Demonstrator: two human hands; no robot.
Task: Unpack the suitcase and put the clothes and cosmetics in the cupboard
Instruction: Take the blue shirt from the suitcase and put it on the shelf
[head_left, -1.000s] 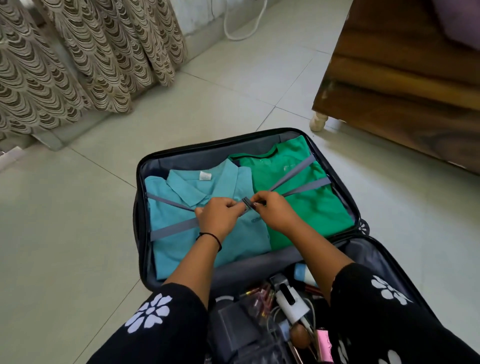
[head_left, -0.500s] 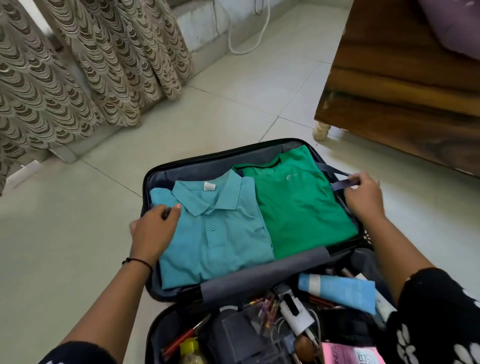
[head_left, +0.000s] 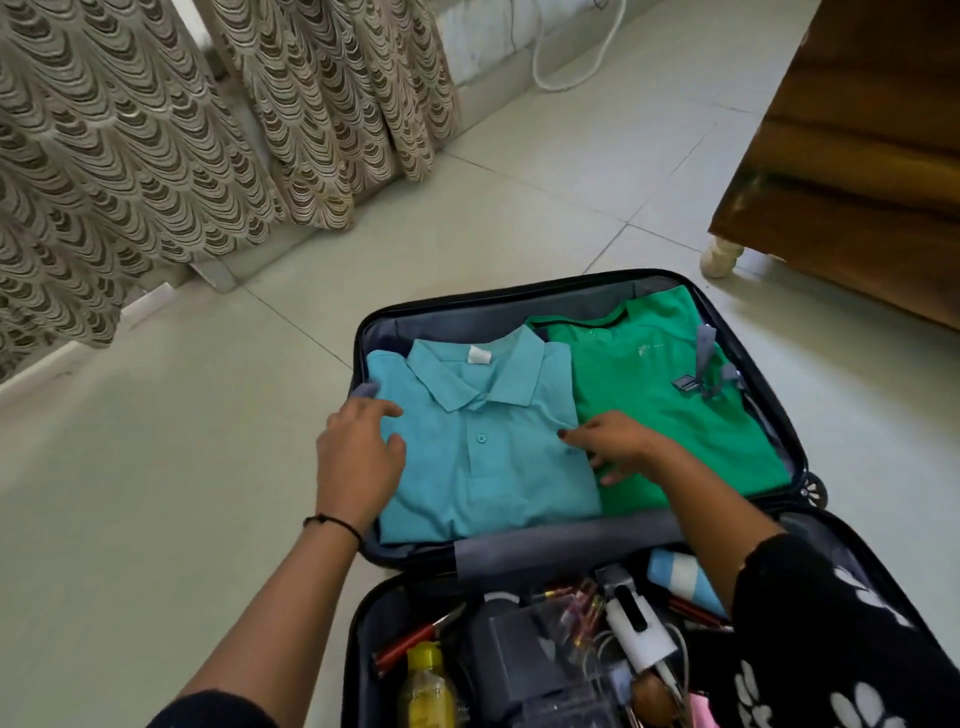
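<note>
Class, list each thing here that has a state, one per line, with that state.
suitcase: open, flat on the floor
blue polo shirt: folded, in the far half
green shirt: folded, beside it
strap: unbuckled, loose on the green shirt
left hand: open, on the blue shirt's left edge
right hand: open, fingertips where the shirts meet
yellow bottle: capped, in the near half

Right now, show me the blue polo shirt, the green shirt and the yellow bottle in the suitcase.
blue polo shirt (head_left: 498, 483), head view, on the chest below the buttons.
green shirt (head_left: 639, 395), head view, on the middle of its front.
yellow bottle (head_left: 423, 699), head view, on its label.
</note>
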